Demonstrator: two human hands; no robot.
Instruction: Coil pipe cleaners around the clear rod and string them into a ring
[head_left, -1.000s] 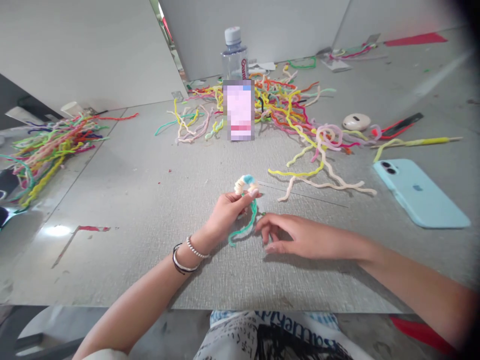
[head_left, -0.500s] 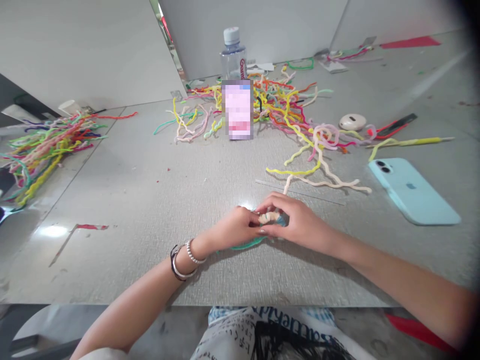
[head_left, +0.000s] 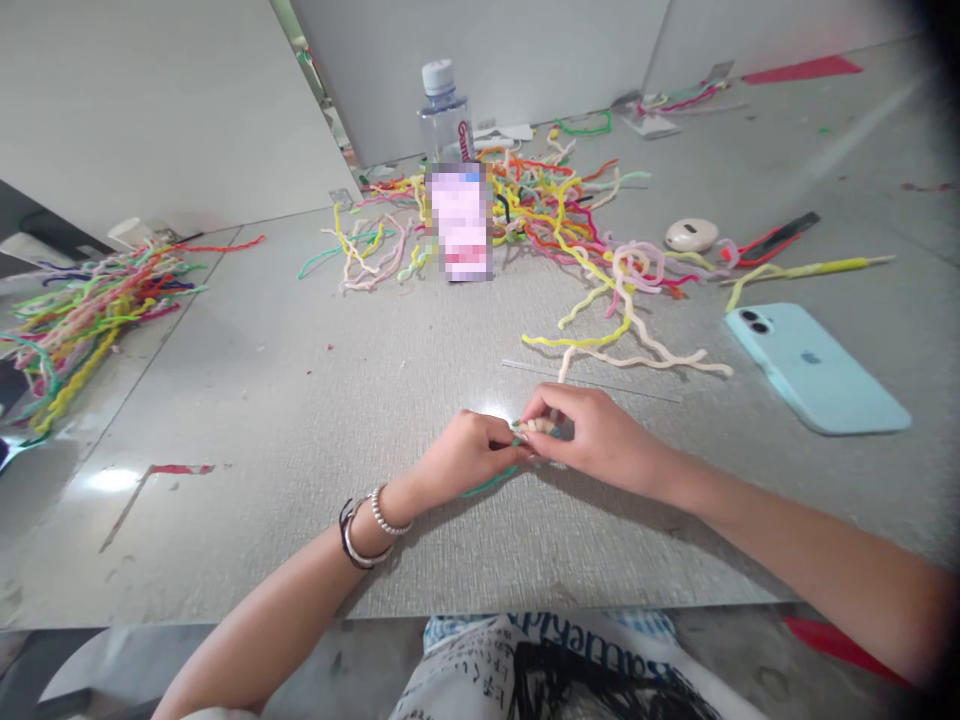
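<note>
My left hand (head_left: 465, 455) and my right hand (head_left: 589, 425) meet low in the middle of the view, just above the table. Both pinch a small cream yarn piece (head_left: 541, 426) between thumb and fingers; part of it is hidden by the fingertips. A bit of bluish colour shows on its right side, inside my right hand. Green yarn (head_left: 487, 487) trails out beneath my left hand, and a little green also shows at the fingertips. Behind my right hand a cream strand (head_left: 566, 365) runs up from the table toward the loose yarn.
A thin metal rod (head_left: 630, 388) lies beyond my hands. At right are a light blue phone (head_left: 825, 370), a yellow-handled stick (head_left: 840, 267) and a pale oval case (head_left: 691, 235). A propped, blurred-out screen (head_left: 459, 225) stands before a bottle (head_left: 442, 115). Yarn heaps (head_left: 112, 310) lie around.
My fingers have shifted slightly around the yarn piece, and more green shows between the fingertips. Less green strand shows under my left hand. The whole view has turned a little.
</note>
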